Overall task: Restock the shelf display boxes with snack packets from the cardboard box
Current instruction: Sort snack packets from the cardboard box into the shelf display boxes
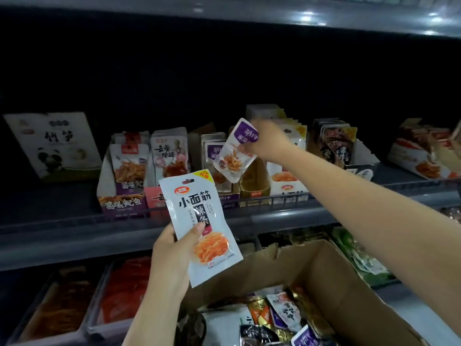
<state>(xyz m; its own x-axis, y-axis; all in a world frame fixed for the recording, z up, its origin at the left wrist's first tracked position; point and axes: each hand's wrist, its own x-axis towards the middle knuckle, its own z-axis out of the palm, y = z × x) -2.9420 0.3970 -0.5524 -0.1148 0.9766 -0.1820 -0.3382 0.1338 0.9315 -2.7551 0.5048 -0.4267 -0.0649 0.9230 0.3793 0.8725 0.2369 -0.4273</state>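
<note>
Glossy white foil packet with black characters and a picture of orange strips, held in the left hand: thumb pressed across its front, fingers curled behind its lower half. Flat, oblong, smooth and slightly reflective; long axis nearly upright, top with the hanger slot tipped a little to the left, bottom edge pointing down toward the cardboard box.

Smaller purple-and-white packet pinched in the right hand near its upper right corner, fingers curled round the edge. Rounded corners, shiny film, long axis tilted with the purple top up and to the right, lower end down and to the left. Held in the air just in front of the purple display box on the upper shelf, where upright packets of the same purple design stood in a row.

Further display boxes of thin printed card lined up along that shelf: one with purple front at left, one pink, one white with orange strips, one with dark packets. Large pale pouch with a panda leaning at far left.

Brown corrugated box open below, flaps raised, rough matte walls, crumpled mixed packets heaped inside. Clear plastic bins with red and orange goods on the lower shelf at left.
</note>
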